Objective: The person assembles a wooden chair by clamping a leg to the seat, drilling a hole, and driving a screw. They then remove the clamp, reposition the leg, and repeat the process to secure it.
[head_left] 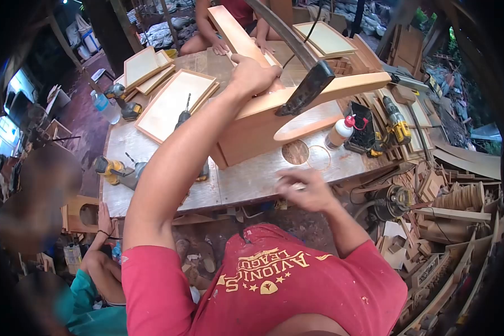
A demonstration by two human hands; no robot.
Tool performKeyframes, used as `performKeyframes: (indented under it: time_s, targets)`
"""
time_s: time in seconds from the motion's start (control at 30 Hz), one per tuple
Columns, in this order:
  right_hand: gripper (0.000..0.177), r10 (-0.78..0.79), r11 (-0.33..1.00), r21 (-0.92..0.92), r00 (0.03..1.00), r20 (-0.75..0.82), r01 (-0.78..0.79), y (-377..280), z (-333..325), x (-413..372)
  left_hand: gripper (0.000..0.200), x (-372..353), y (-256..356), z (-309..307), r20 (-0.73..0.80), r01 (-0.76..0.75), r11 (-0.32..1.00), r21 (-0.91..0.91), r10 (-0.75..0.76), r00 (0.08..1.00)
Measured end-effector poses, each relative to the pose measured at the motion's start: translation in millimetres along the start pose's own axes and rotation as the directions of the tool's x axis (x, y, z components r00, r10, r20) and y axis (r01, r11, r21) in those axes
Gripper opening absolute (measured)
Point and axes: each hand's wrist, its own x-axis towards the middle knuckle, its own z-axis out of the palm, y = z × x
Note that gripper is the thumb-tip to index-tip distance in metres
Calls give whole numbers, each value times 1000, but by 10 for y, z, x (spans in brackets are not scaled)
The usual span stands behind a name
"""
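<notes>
Workshop: dim and cluttered, with a worn bench (232, 193) across the middle.
Nine o'clock: drill (112, 169) near the bench edge; at eight, a seated person's hand (105, 218) is beside that edge. A knock could tip the drill off.
Ten o'clock: bottle (106, 109) beside a second drill (130, 111).
Eleven o'clock: framed panels (171, 109); drips or a dropped tool could mark them.
Twelve o'clock: frame (246, 134) on the bench, the left hand (255, 75) closed over its top. Another person's hand (221, 47) is beyond; uneven pushing from either side could skew it.
One o'clock: clamp (308, 89) against the curved rail; overtightening could dent the wood, and a slip could pinch fingers.
Four o'clock: right hand (308, 190), off the frame, fingers curled and blurred; cannot tell whether they pinch anything.
Two o'clock: glue (340, 134) upright near the frame, where a swing could topple it; yellow drill (397, 120) farther out.
</notes>
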Motion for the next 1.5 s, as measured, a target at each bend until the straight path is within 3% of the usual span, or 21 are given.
performKeyframes:
  time_s: [0.07, 0.17, 0.3, 0.37, 0.43, 0.47, 0.5, 0.57, 0.63, 0.7, 0.73, 0.77, 0.83, 0.87, 0.93, 0.97, 1.0, 1.13, 1.2, 1.3, 1.5]
  targets:
    - [32, -126, 992, -24, 962, -241, 124, -85, -346, -93, 119, 29, -42, 78, -48, -51, 999, 16, 52, 998]
    - [32, -313, 938, -42, 785, -534, 345, -444, -595, -3, 122, 177, -220, 232, -130, -194, 980, 48, 199, 971]
    - [53, -378, 831, 92, 678, -630, 549, -931, -876, 392, 125, 359, -436, 489, -162, -279, 960, 2, 276, 948]
    - [74, -412, 821, 126, 730, -545, 557, -1073, -895, 574, 127, -167, -132, 314, -89, -202, 978, -47, 197, 976]
    - [78, -381, 805, 256, 796, -470, 536, -1110, -691, 592, 128, -492, 16, 208, -42, -93, 992, -87, 90, 995]
    - [79, -391, 853, 143, 797, -460, 501, -1031, -655, 574, 127, -564, 13, 268, -42, -65, 993, -96, 62, 997]
    - [76, -308, 878, 192, 824, -476, 439, -997, -572, 529, 126, -628, 16, 305, -48, -38, 993, -110, 33, 998]
    - [64, -281, 824, 295, 800, -530, 484, -971, -391, 507, 126, -750, 54, 346, -107, -10, 996, -85, 1, 994]
    - [53, -298, 792, 389, 855, -425, 470, -859, -383, 442, 125, -975, 111, 268, -81, -25, 988, -153, 13, 997]
    - [21, -369, 725, 431, 831, -415, 537, -843, -330, 458, 122, -976, 77, 282, -112, -53, 987, -149, 37, 993]
    - [14, -397, 694, 445, 817, -420, 566, -804, -323, 433, 121, -975, 53, 325, -115, -69, 987, -149, 52, 992]
    - [14, -390, 702, 438, 818, -423, 562, -770, -347, 419, 105, -870, -71, 299, -120, -98, 986, -137, 82, 989]
    - [25, -387, 756, 356, 814, -434, 549, -724, -366, 413, 52, -793, -246, 443, -9, -124, 982, -144, 124, 992]
    - [32, -392, 798, 269, 803, -448, 540, -696, -407, 365, 24, -968, -232, 162, 104, -126, 980, -155, 143, 984]
    - [48, -406, 857, 109, 790, -460, 504, -642, -471, 248, 36, -1095, -46, 41, 230, 29, 898, -439, 81, 970]
    - [57, -400, 865, 91, 787, -469, 494, -631, -466, 198, 47, -1148, 23, 157, 55, 1, 864, -503, 31, 998]
    - [65, -391, 860, 112, 785, -481, 497, -639, -444, 150, 82, -1122, 3, 132, 80, -40, 893, -448, 84, 993]
    - [75, -371, 722, 396, 801, -470, 567, -701, -370, 136, 63, -1174, 38, 246, 146, -22, 919, -394, 87, 985]
    - [76, -432, 769, 255, 771, -469, 586, -663, -414, 57, 53, -1231, 29, 337, 82, -60, 930, -362, 95, 992]
    - [76, -539, 740, 131, 699, -470, 660, -625, -402, 44, 62, -1369, 84, 283, 148, -15, 927, -374, 76, 986]
    - [80, -589, 666, 218, 682, -433, 713, -467, -327, -172, 54, -1332, -129, 383, 173, 52, 821, -569, 58, 983]
